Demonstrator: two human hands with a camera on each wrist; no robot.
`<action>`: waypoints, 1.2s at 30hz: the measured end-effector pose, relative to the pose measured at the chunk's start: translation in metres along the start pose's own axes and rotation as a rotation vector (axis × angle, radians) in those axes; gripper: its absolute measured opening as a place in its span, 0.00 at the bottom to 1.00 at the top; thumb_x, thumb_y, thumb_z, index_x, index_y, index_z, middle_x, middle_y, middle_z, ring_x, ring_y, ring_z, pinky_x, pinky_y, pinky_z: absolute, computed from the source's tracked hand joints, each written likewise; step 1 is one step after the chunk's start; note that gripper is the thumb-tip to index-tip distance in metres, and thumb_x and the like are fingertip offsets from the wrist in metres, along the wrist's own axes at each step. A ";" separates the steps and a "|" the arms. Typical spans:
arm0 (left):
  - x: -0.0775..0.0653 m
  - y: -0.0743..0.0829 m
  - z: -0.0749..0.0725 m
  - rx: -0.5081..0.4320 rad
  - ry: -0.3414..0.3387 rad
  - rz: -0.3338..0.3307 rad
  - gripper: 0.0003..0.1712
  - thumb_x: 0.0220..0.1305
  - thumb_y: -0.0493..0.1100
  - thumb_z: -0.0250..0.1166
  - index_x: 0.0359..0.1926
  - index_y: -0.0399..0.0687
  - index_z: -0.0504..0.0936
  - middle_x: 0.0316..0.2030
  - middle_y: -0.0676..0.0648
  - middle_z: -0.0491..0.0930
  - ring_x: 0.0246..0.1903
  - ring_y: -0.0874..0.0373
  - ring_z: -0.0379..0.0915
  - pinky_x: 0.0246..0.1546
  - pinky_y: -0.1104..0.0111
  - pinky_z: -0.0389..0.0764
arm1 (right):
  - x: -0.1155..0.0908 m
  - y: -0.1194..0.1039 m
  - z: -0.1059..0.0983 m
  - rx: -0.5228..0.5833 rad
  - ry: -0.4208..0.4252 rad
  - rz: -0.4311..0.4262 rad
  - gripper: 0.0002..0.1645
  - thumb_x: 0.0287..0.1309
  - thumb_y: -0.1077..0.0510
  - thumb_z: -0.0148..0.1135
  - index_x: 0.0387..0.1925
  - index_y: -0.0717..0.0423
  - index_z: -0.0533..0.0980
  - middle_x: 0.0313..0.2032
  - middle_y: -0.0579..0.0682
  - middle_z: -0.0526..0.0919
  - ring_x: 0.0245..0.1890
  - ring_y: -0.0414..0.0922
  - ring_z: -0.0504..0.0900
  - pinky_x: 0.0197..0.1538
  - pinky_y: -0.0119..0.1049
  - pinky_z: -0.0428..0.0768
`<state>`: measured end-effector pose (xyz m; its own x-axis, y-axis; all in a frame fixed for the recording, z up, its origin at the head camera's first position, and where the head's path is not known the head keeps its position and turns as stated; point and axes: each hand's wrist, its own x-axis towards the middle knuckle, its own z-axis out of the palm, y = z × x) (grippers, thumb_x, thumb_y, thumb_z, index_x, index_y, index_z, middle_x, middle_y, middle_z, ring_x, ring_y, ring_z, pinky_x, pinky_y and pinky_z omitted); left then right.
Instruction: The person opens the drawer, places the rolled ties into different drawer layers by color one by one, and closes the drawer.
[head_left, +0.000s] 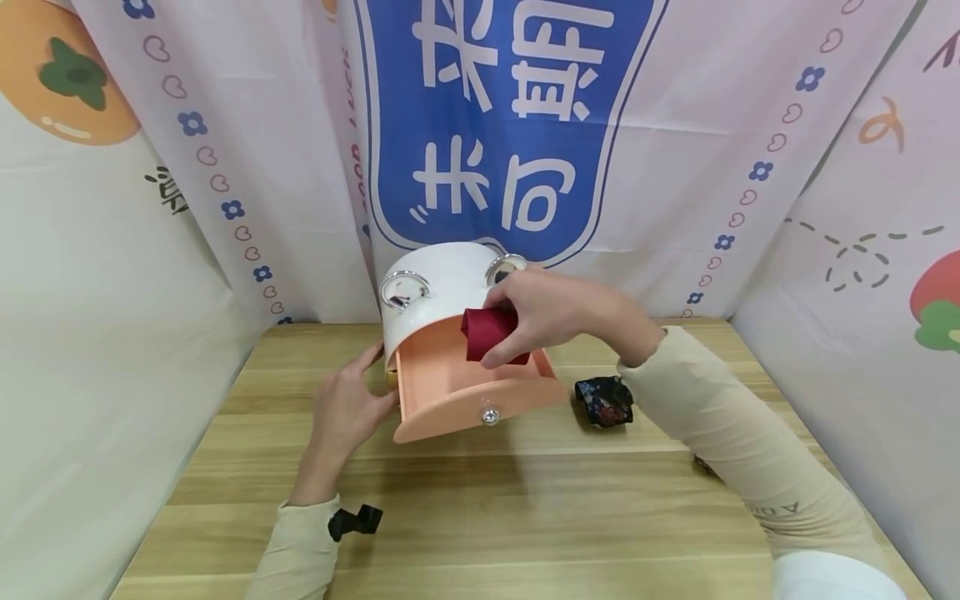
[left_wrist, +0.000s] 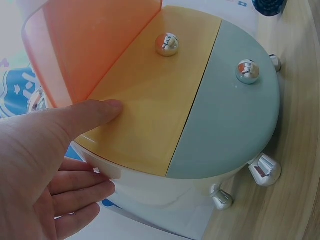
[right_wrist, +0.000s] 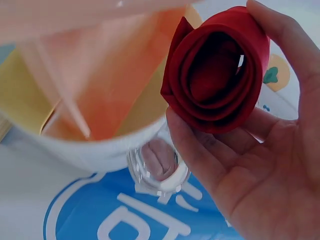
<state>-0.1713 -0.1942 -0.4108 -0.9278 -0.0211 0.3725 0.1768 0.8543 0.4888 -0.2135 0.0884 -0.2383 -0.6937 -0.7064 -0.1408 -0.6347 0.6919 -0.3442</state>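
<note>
A white round-bodied drawer box stands at the back of the table with its orange drawer pulled out. Above that drawer my right hand holds a rolled red necktie between thumb and fingers. The roll's layered end shows in the right wrist view. My left hand is at the box's left side. In the left wrist view, its thumb rests on the yellow drawer, while the extended fingers lie along the white side. Below, the grey-green drawer is closed.
A rolled dark floral necktie lies on the wooden table, right of the box. Part of another dark patterned thing shows under the right forearm. Printed cloth hangs behind the table and along both sides.
</note>
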 end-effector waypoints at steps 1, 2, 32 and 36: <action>0.000 0.000 0.000 0.001 0.002 0.003 0.44 0.48 0.59 0.73 0.65 0.48 0.72 0.54 0.40 0.82 0.13 0.59 0.61 0.15 0.69 0.62 | 0.002 -0.002 0.002 -0.001 -0.002 -0.006 0.30 0.43 0.34 0.72 0.46 0.45 0.80 0.36 0.41 0.81 0.38 0.41 0.79 0.37 0.31 0.81; 0.000 0.000 0.000 0.001 0.004 0.005 0.44 0.48 0.59 0.73 0.65 0.48 0.72 0.54 0.39 0.82 0.13 0.59 0.61 0.15 0.69 0.62 | 0.005 -0.003 0.003 -0.010 0.000 -0.013 0.31 0.43 0.34 0.72 0.46 0.45 0.80 0.36 0.41 0.81 0.38 0.41 0.79 0.37 0.31 0.81; 0.000 -0.001 0.000 -0.011 -0.003 0.005 0.44 0.49 0.59 0.73 0.65 0.48 0.72 0.56 0.40 0.81 0.12 0.59 0.58 0.13 0.69 0.61 | 0.032 -0.005 0.046 -0.067 -0.039 -0.042 0.30 0.46 0.37 0.72 0.47 0.49 0.80 0.34 0.40 0.82 0.35 0.39 0.78 0.37 0.28 0.78; 0.000 -0.001 0.001 -0.008 -0.008 -0.003 0.44 0.50 0.59 0.73 0.66 0.49 0.71 0.55 0.40 0.81 0.12 0.59 0.58 0.13 0.69 0.61 | 0.033 -0.001 0.049 -0.078 -0.028 -0.047 0.30 0.46 0.36 0.72 0.45 0.49 0.80 0.32 0.40 0.81 0.34 0.38 0.78 0.36 0.28 0.77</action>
<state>-0.1713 -0.1946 -0.4121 -0.9310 -0.0190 0.3646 0.1768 0.8501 0.4960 -0.2193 0.0568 -0.2885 -0.6534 -0.7414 -0.1530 -0.6916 0.6668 -0.2774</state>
